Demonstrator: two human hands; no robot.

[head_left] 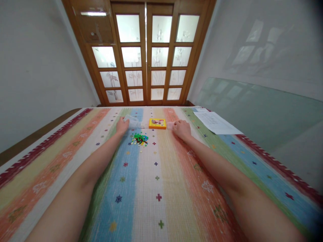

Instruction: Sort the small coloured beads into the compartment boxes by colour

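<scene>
At the far part of the table, my left hand (122,126) is closed on the edge of a clear plastic piece (132,121), either a bag or a shallow box; I cannot tell which. My right hand (182,129) has its fingers curled down at a small pale, see-through piece (170,125) lying on the cloth. Between the hands lies a yellow box (157,123) with a picture on its top, apart from both. Nearer to me than the plastic piece is a loose pile of tiny building bricks (140,138), mostly green, with blue, brown, yellow and white ones.
A striped, patterned tablecloth (148,188) covers the table. Printed white sheets (215,123) lie at the far right. A glass-like panel (252,111) stands along the right side, and wooden doors with glass panes (147,53) rise beyond the far edge.
</scene>
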